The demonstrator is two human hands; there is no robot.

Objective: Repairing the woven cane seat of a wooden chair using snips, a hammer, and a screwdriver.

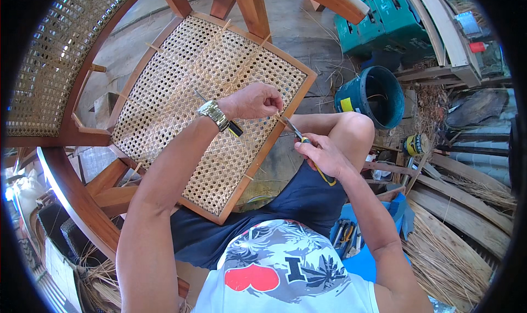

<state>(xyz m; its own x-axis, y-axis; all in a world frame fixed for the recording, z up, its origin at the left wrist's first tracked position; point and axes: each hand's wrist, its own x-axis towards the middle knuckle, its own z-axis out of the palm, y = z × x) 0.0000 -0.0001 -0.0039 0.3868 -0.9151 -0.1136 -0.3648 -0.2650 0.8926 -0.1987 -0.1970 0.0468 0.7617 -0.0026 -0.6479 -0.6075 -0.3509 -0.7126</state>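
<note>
A wood-framed cane seat panel [203, 60] lies tilted across my lap, with short cane pegs poking from several places round it. My left hand [258, 100], a metal watch at its wrist, has its fingers closed just over the panel's right part, apparently on a thin cane strand; what they pinch is hard to make out. My right hand [324, 156] grips yellow-handled pliers or snips [329, 178], their metal jaws at the right wooden edge, just below my left fingers. A black-handled tool [235, 129] lies on the weave, partly hidden under my left wrist.
A wooden chair frame with cane back [55, 38] surrounds the panel's left side. At right are green crates [379, 22], a teal bucket [384, 93], a small can [415, 144] and scrap boards [466, 214]. A blue tool container [392, 208] sits beside my right thigh, near loose cane strips [439, 252].
</note>
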